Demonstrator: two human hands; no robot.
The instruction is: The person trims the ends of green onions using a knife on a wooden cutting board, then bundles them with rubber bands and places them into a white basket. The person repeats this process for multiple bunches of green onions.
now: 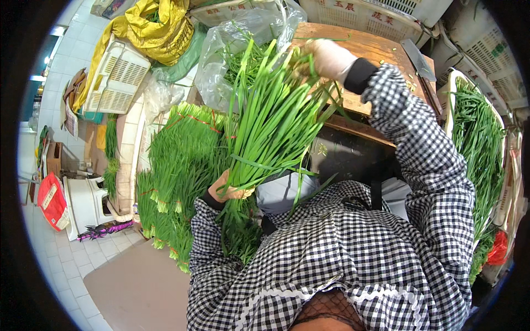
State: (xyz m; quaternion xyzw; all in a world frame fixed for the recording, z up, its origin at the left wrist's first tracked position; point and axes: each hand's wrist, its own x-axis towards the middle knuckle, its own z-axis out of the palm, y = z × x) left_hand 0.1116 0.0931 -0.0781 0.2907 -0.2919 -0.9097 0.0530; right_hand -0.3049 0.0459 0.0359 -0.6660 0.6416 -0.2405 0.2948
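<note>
A large loose bunch of garlic chives [276,118] stands slanted in front of me, its long flat leaves fanning upward. My left hand [232,187] is closed round its lower part. At the bunch's upper right end is my right hand [331,59], its fingers curled in on some leaf ends; the fingertips are partly hidden and blurred. Tied bundles of garlic chives [185,146] with red ties are stacked to the left, beside my left forearm. Behind the bunch, a clear plastic bag [212,71] holds more cut greens.
A wooden board [375,47] lies beyond my right hand, with a cleaver [418,60] at its right edge. To the right stands a crate of long greens [477,143]. White crates [364,19] line the back. A yellow sack [160,33] and white basket [117,77] sit far left.
</note>
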